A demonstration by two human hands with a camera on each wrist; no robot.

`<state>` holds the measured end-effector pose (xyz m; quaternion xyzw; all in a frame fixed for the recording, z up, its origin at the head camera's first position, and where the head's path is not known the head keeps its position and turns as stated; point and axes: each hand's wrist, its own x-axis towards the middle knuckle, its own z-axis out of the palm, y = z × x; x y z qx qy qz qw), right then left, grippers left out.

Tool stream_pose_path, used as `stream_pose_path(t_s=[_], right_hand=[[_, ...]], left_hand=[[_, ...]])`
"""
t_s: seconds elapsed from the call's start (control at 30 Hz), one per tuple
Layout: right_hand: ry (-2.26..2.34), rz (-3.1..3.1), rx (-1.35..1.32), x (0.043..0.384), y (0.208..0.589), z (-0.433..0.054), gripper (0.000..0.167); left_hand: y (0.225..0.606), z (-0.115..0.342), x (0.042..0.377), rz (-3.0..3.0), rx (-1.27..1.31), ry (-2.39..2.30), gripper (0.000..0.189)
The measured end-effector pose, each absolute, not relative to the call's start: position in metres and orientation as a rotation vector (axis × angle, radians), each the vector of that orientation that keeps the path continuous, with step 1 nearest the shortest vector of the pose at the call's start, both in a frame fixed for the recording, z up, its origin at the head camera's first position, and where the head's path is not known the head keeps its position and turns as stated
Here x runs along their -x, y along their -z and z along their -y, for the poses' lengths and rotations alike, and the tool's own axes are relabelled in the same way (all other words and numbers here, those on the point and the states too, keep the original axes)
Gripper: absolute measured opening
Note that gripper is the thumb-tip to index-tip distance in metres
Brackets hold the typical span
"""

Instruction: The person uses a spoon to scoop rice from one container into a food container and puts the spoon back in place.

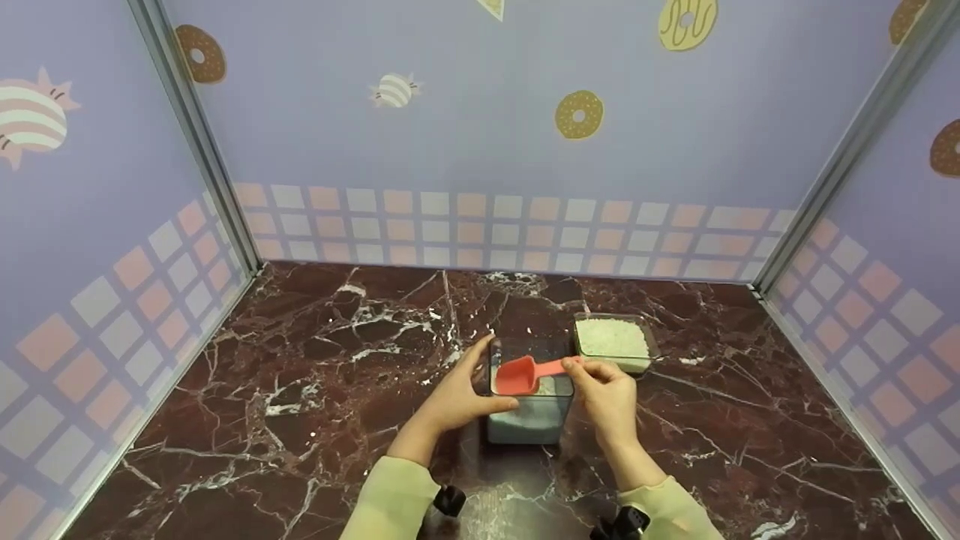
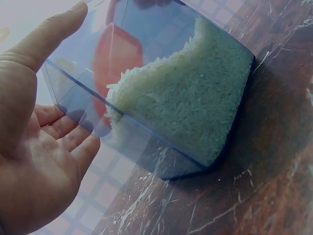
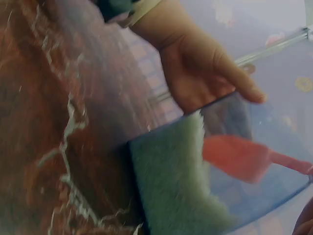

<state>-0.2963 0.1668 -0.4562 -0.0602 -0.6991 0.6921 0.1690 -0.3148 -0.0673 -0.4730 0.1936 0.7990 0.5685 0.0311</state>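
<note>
A tall clear container (image 1: 556, 411) with rice (image 2: 186, 98) in its lower part stands on the table. My left hand (image 1: 469, 397) holds it at its left side, thumb across the near wall and fingers along the side. Between thumb and fingertips, my right hand (image 1: 606, 394) pinches the handle of a red scoop (image 1: 517, 376). The scoop's bowl is inside the container's upper part, pointing left. Through the clear wall in the right wrist view, the bowl (image 3: 237, 156) shows close to the sloping rice surface.
Behind my right hand stands a smaller clear box (image 1: 651, 352) filled with rice. White grains are scattered on the dark red marbled table (image 1: 337, 420), mostly left of and behind the tall container. Patterned lilac panels (image 1: 465, 142) enclose the back and both sides.
</note>
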Motion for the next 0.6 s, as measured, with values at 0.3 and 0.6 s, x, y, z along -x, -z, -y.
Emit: stream_pose_path(t_s=[0.3, 0.6], right_hand=[[-1.807, 2.225, 0.143, 0.302, 0.452, -0.177, 0.023], [-1.896, 2.415, 0.113, 0.308, 0.426, -0.21, 0.046]], left_hand=[[0.472, 0.071, 0.317, -2.518, -0.589, -1.637, 0.119], [0.463, 0.082, 0.312, -2.48, -0.599, -1.46, 0.132]])
